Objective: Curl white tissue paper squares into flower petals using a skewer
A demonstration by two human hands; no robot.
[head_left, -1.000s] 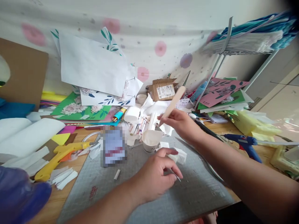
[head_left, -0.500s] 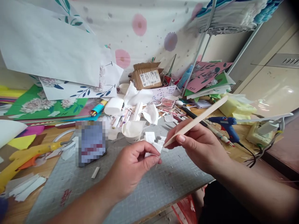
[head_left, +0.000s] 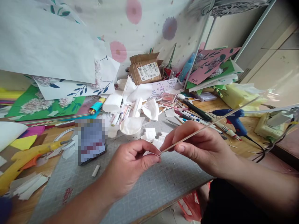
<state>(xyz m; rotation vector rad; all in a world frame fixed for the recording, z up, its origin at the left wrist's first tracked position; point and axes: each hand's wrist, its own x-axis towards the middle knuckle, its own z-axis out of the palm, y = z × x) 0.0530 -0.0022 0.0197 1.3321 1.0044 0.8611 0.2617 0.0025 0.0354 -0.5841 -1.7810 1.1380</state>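
Your left hand [head_left: 137, 166] pinches white paper [head_left: 150, 153]; your right [head_left: 198, 146] grips a thin stick [head_left: 210, 123]. White paper fills the cup [head_left: 131, 132].

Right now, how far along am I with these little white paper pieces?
The white squares beside the paper cup look already cut. Your left hand pinches a white piece; your right hand holds the wooden stick, tip against it. The loose squares probably remain; I can't make out any finished one.
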